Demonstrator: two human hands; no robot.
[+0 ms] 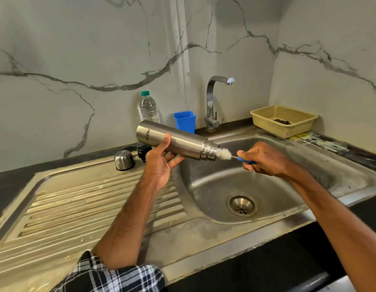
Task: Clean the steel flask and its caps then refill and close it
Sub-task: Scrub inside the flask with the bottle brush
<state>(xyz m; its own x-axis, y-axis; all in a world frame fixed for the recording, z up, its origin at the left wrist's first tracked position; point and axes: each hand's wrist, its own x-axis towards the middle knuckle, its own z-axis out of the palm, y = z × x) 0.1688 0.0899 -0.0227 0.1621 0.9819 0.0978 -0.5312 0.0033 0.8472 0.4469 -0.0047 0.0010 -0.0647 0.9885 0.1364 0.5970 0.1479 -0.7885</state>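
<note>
1. Dark countertop, running along the marble wall in front of me; the steel sink unit is set into it.
2. Ribbed drainboard, on my left, stained.
3. Steel cap, standing mouth down at the drainboard's far edge; black cap just beside it, to its right.
4. Basin, on my right, with a round drain in its floor.
5. Plastic bottle, green-capped, upright by the wall; blue cup near it, beside the tap.
6. Beige basket, in the far right corner, holding a dark object.

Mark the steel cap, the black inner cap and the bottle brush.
steel cap (pixel 124 162), head view, on its domed side.
black inner cap (pixel 144 152), head view, on its top.
bottle brush (pixel 223 154), head view, on the white bristles.
</note>
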